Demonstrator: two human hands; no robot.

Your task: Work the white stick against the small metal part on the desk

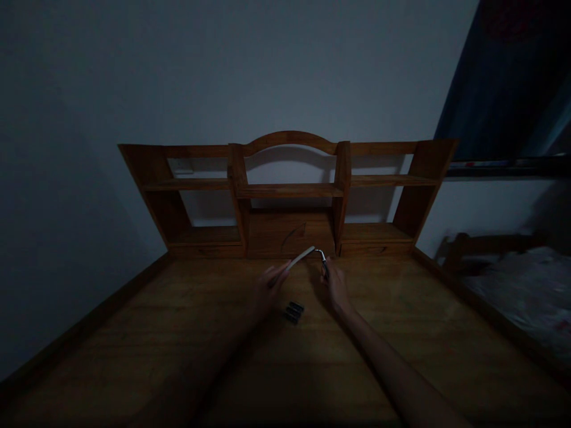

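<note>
My left hand (269, 284) is closed round a long, thin, pale strip-like tool (300, 258), whose kind I cannot make out in the dim light. The strip slants up and to the right, away from the fingers. My right hand (333, 279) grips a dark-handled tool with a bent silver neck (323, 257). Its neck points up and curves left, with the tip close to the strip's far end; whether they touch I cannot tell. On the desk below and between both hands lies a cluster of small dark pieces (294, 311), too dark to name.
Both forearms reach over a wooden desk (187, 327). At its back stands a wooden shelf unit (289, 190) with compartments, against a pale wall (285, 71). A dark curtain (504, 89) hangs at the right, above whitish bedding (530, 291) beside the desk.
</note>
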